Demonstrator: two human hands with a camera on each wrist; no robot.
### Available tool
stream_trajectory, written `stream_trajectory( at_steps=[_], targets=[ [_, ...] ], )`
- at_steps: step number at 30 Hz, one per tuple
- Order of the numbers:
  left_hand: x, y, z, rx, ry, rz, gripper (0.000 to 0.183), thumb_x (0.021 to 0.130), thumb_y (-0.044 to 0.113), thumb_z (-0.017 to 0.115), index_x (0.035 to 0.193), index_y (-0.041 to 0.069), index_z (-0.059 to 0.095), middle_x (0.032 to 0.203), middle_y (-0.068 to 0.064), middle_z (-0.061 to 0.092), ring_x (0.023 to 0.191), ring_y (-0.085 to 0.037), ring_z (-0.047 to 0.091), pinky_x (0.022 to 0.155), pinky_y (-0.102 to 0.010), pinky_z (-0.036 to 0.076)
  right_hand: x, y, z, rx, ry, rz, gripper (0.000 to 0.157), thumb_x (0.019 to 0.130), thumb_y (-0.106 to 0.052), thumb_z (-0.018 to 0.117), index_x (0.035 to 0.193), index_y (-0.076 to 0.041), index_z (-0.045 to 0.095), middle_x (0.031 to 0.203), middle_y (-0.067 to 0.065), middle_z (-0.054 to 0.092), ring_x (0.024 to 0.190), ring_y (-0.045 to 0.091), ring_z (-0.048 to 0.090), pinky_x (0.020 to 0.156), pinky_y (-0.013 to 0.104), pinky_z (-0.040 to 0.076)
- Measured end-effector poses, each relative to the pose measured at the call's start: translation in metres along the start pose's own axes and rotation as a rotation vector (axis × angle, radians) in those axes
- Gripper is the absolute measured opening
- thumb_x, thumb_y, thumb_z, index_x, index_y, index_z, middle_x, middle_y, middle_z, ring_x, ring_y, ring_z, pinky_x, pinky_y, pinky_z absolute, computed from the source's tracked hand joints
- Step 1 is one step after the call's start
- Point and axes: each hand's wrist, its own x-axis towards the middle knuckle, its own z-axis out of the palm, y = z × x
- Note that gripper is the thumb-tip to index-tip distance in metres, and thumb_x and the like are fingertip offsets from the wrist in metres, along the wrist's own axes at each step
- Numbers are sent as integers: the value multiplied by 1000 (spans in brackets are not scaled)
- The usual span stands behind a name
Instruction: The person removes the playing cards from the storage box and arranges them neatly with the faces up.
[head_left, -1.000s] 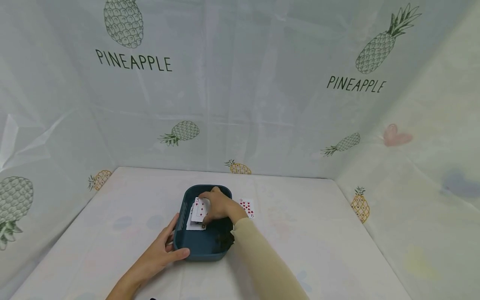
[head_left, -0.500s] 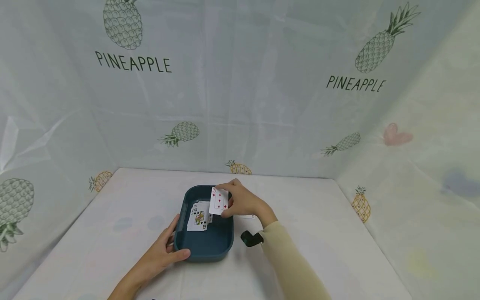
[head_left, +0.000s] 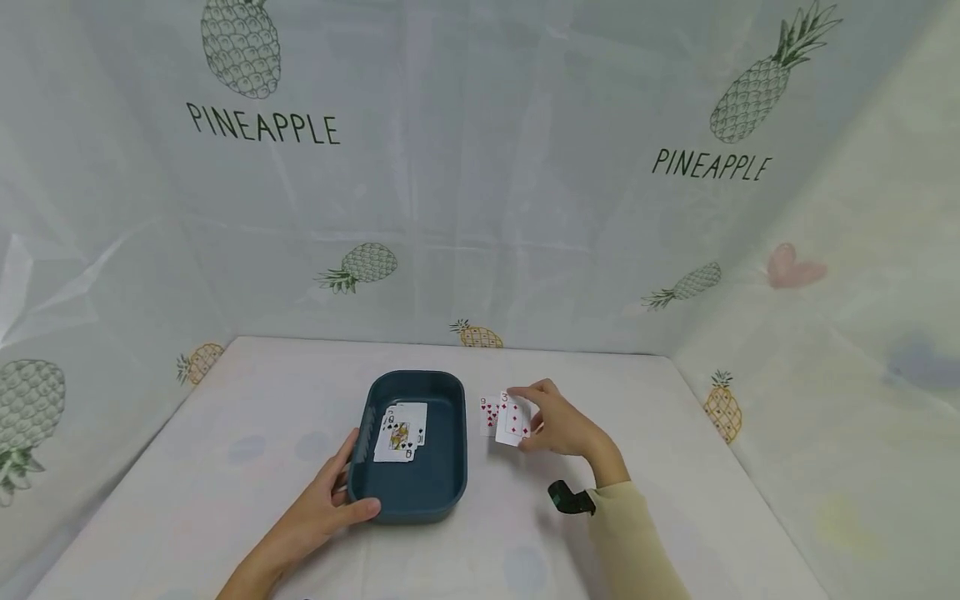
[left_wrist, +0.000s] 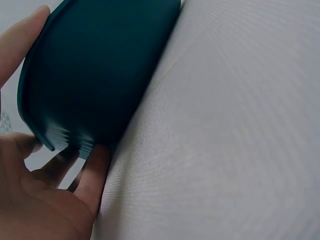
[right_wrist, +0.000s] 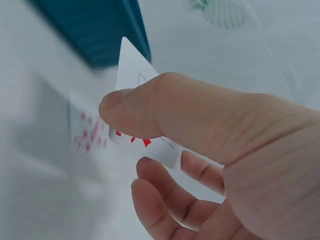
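My right hand (head_left: 561,423) pinches a playing card (head_left: 512,421), the three of diamonds, between thumb and fingers. The card is tilted above the table, partly over the nine of hearts (head_left: 487,417) lying there. In the right wrist view the thumb crosses the held card (right_wrist: 131,62). My left hand (head_left: 321,510) holds the dark blue tray (head_left: 408,515) at its near left corner, thumb at the rim and fingers against the outer wall (left_wrist: 75,65). Inside the tray lies a loose stack of cards (head_left: 400,433), a queen face up among them.
A white cloth covers the table (head_left: 300,392). Behind it and at both sides hang sheets (head_left: 510,208) printed with pineapples. A small black device (head_left: 570,498) sits at my right wrist.
My right hand has lifted the three of diamonds from the tray and carried it right, to the nine of hearts. The left hand stays at the tray.
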Motion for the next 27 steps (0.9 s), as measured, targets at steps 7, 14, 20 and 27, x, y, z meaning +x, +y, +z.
stream_trajectory(
  at_steps=[7, 14, 20, 27],
  targets=[
    [-1, -1, 0, 8, 3, -9, 111, 93, 26, 84, 172, 35, 7, 167, -27, 27, 136, -36, 57, 100, -37, 56, -13, 22, 2, -8, -8, 32, 86, 80, -1, 87, 157, -12, 52, 138, 16, 45, 96, 19, 62, 79, 30, 53],
    [0, -2, 0, 17, -3, -3, 110, 94, 26, 83, 172, 34, 7, 168, -26, 27, 141, -37, 52, 100, -33, 55, -5, 40, 2, -49, -23, 59, 85, 78, 0, 87, 156, -11, 53, 135, 16, 47, 93, 20, 62, 80, 31, 52],
    [1, -1, 1, 29, -1, -10, 110, 93, 28, 84, 172, 35, 7, 167, -26, 28, 138, -35, 55, 102, -37, 55, 7, 55, -1, -79, -75, 110, 85, 78, -5, 87, 156, -13, 54, 134, 14, 49, 93, 18, 59, 82, 35, 50],
    [2, -1, -1, 66, 11, -19, 111, 93, 29, 85, 172, 36, 8, 168, -26, 27, 137, -34, 56, 105, -42, 54, 21, 65, -8, -67, -155, 182, 85, 79, -15, 90, 155, -25, 54, 141, 10, 47, 102, 19, 56, 91, 40, 46]
  ],
)
